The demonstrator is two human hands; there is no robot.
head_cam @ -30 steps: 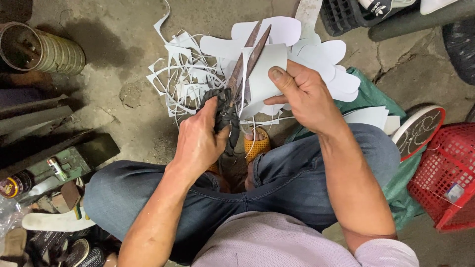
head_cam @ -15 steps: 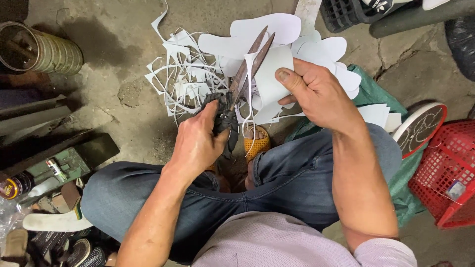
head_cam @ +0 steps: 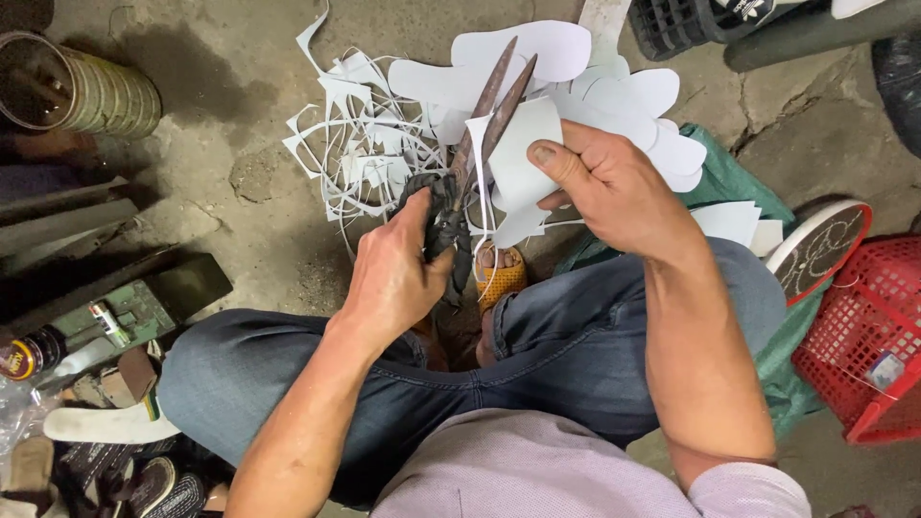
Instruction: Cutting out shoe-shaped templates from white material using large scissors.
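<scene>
My left hand (head_cam: pixel 393 273) grips the dark handles of a large pair of rusty scissors (head_cam: pixel 484 120), whose blades point up and away, slightly apart. My right hand (head_cam: pixel 614 187) holds a white sheet piece (head_cam: pixel 518 158) against the blades, thumb on top. A thin white strip curls down from the cut piece toward my knees. I sit with both knees in blue jeans (head_cam: pixel 566 345) below the hands.
White sole-shaped cutouts (head_cam: pixel 537 48) and tangled offcut strips (head_cam: pixel 360 158) lie on the concrete floor ahead. A tin can (head_cam: pixel 91 91) stands top left, a red basket (head_cam: pixel 868 341) at right, a shoe sole (head_cam: pixel 820 249) beside it, tools and bottles lower left.
The scissors and the white piece have shifted slightly, and the right hand has turned the piece a little against the blades. The offcut strip hangs longer.
</scene>
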